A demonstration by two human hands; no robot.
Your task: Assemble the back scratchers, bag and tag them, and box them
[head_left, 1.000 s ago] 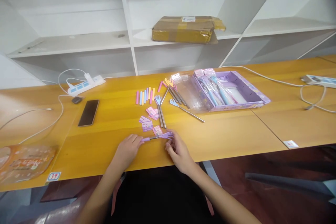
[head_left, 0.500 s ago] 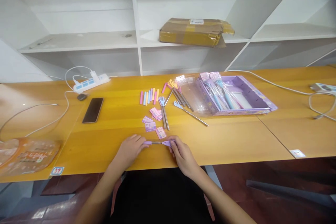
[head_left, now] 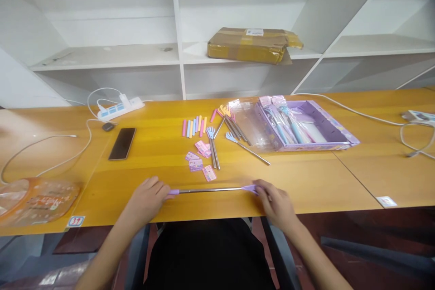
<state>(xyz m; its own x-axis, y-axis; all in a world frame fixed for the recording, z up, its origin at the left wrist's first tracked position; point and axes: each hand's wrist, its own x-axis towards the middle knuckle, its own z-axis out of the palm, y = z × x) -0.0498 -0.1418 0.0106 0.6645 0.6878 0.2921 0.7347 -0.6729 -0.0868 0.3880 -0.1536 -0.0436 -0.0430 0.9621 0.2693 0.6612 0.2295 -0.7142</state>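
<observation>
A telescopic back scratcher [head_left: 210, 189] with a purple grip and purple claw head stretches level between my hands, its thin metal rod drawn out long. My left hand [head_left: 149, 199] is closed round the purple grip. The claw end is pinched in my right hand [head_left: 277, 201], which hides part of it. Beyond the rod lie small printed cards [head_left: 196, 165] in pink and purple. Several more back scratchers with blue heads [head_left: 213, 149] and orange or pink heads [head_left: 234, 124] lie behind them. Coloured grip sleeves [head_left: 194, 127] form a row to their left.
A purple display box [head_left: 340, 133] at the right holds bagged back scratchers [head_left: 285, 120], with clear plastic bags [head_left: 249, 122] beside it. At the left are a phone [head_left: 122, 143], a power strip [head_left: 122, 108], cables and an orange plastic bag [head_left: 44, 201]. A taped carton [head_left: 251, 45] sits on the shelf.
My hands have moved apart, left hand to the left and right hand to the right. The back scratcher's rod has been pulled from short to long between them.
</observation>
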